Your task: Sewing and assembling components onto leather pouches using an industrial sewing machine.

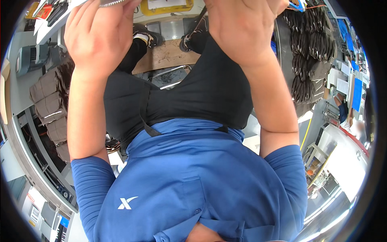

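My left hand (96, 40) is at the top left, fingers bent around the edge of a silvery toothed strip (111, 4), possibly a zipper, mostly cut off by the frame. My right hand (242, 34) is at the top right, its back toward me; its fingertips and whatever they touch are out of view. Between the hands, beyond my black-trousered legs, lies a yellow-edged item (163, 10). My shoes rest by a metal plate (165, 31) and a brown board (161, 54).
Stacks of folded brown-grey fabric (50, 94) stand left of me, with a grey motor (30, 58) above. More dark bundled pieces (302, 40) are piled at the right. A white worktop (48, 22) is at upper left. Another person (343, 111) is at the far right.
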`<state>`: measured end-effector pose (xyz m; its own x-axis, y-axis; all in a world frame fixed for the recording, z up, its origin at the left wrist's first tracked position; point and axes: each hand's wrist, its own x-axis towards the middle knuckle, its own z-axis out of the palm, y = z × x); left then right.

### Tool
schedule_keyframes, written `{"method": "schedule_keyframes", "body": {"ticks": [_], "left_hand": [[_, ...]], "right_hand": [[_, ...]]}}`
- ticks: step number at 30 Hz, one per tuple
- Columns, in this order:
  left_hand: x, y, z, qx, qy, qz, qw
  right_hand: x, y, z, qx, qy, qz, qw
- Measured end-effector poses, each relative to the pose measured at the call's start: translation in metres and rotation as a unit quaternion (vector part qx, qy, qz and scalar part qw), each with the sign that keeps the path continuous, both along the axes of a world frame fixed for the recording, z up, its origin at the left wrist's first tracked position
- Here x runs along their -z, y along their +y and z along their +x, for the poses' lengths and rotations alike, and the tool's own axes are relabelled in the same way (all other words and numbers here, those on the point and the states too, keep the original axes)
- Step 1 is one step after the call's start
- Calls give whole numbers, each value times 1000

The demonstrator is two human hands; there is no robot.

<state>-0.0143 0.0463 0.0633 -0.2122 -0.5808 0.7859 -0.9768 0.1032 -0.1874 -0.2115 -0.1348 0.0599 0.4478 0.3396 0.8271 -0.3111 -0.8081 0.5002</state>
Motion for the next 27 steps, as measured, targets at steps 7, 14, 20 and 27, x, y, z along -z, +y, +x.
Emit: {"method": "schedule_keyframes", "body": {"ticks": [7,14,20,27], "left_hand": [[-9,3,-5,-11,15,36,999],[2,-3,-2,-4,19,-14,1000],[0,-2,2,8,13,-5,1000],[5,-2,0,-20,-1,-10,1000]], "right_hand": [[8,14,-9,64,47,56,995],[19,9,14,-9,-66,79,995],[9,1,-1,-11,14,64,998],[13,18,-8,33,42,127,990]]}}
